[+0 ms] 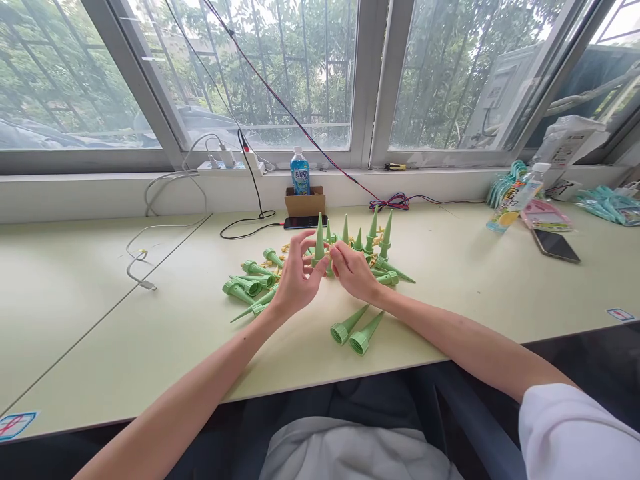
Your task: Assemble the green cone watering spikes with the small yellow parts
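My left hand [299, 280] grips a green plastic watering spike [319, 239], its pointed tip up, above the middle of the table. My right hand [353, 270] is closed in a pinch against the side of that spike. A bit of yellow shows at its fingertips, probably a small yellow plastic piece, mostly hidden by the fingers. Several more green spikes stand upright behind my hands, among them a tall spike [387, 237]. Others lie on their sides left of my left hand, such as a threaded spike [243, 292]. Two loose spikes, one a near spike [366, 333], lie below my right wrist.
Small yellow pieces lie scattered among the spikes. At the back are a blue bottle [300, 172] in a cardboard box [306, 203], a phone [295, 223] and coiled wires [393, 201]. On the right lie another bottle [520, 198] and phone [556, 245]; a white cable [135, 270] lies left.
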`<state>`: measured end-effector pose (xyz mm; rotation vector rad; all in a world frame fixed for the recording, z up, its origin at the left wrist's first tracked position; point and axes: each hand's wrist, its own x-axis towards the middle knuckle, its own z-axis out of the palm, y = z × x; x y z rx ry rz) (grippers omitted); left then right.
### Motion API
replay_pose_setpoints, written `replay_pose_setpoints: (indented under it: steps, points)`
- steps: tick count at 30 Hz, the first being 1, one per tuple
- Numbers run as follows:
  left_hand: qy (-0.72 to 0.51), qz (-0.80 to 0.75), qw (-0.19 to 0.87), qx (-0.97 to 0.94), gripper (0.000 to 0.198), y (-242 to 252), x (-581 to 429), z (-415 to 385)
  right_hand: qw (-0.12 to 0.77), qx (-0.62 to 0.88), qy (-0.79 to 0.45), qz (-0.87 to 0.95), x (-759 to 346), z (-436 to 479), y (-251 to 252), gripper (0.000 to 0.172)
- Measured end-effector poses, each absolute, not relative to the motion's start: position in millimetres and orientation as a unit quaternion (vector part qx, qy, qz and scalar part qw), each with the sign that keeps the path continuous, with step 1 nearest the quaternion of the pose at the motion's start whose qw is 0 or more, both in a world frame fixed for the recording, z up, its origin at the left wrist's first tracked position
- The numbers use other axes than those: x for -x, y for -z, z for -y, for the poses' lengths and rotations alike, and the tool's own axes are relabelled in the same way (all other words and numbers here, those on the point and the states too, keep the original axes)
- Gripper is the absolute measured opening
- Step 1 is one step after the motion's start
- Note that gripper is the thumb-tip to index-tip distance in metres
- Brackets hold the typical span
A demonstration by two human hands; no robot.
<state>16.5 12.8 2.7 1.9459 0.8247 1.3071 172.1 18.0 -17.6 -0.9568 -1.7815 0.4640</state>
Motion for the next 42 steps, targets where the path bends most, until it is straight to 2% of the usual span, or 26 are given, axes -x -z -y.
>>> replay_pose_setpoints:
  steps: [8, 16, 24, 31, 38, 42]
  points:
    - [-0.491, -0.313, 0.335, -0.741, 0.052, -3.7, -15.4, -11.7, 0.514, 0.398, -0.2, 0.733, -170.8, -19.3, 20.7, 0.042]
    - [-0.481, -0.325, 0.28, -0.764, 0.051, -3.5, -13.6, -12.7, 0.536, 0.392, -0.235, 0.71, -168.7, -20.7, 21.7, 0.046]
    - [-0.499, -0.377, 0.305, -0.718, 0.032, -3.6, -16.0, -15.2, 0.532, 0.408, -0.193, 0.717, -167.9, -16.5, 19.9, 0.046]
    - [-0.528, -0.396, 0.396, -0.638, 0.042, -12.0, -12.6, -17.9, 0.538, 0.413, -0.145, 0.72, -171.0, -17.0, 19.4, 0.042]
    - [-0.442, -0.374, 0.539, -0.612, 0.046, -8.6, -13.4, -19.7, 0.514, 0.398, -0.15, 0.745, -167.9, -13.3, 19.4, 0.04]
    - [-0.424, -0.349, 0.583, -0.6, 0.047, -9.1, -11.6, -20.6, 0.512, 0.39, -0.165, 0.747, -166.8, -13.2, 20.6, 0.039]
